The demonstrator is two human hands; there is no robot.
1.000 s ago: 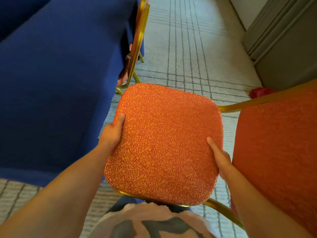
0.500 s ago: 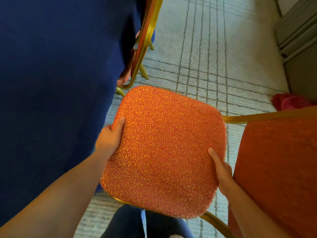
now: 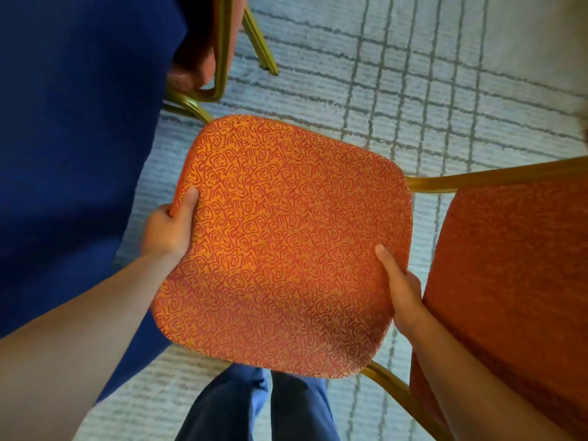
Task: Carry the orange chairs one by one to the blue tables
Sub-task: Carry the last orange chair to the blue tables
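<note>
**Tight squeeze for an orange chair beside the blue tabletop**

I hold the orange chair (image 3: 286,246) by its patterned seat, seen from above. My left hand (image 3: 168,230) clamps the seat's left edge, thumb on top and fingers curled under. My right hand (image 3: 401,291) clamps the right edge the same way, just in front of the backrest (image 3: 515,281). The chair is just beside the blue tabletop (image 3: 70,138), whose cloth hangs along the left, and above the grey-lined carpet (image 3: 413,74). Its legs are hidden under the seat, so I cannot tell whether they touch the floor.

The trouble, as I judge it, lies at the far left corner. There the seat comes near the gold frame (image 3: 191,105) of a second orange chair (image 3: 203,58) tucked against the tabletop. A push forward could knock frame against frame, or lock the unseen legs together. A swing to the left could catch the hanging cloth and drag it. My hands grip only soft padding at two edges, so a jolt could twist the seat free, with the backrest side going down first. My own legs (image 3: 254,405) stand under the near edge, where a dropped frame would land.
</note>
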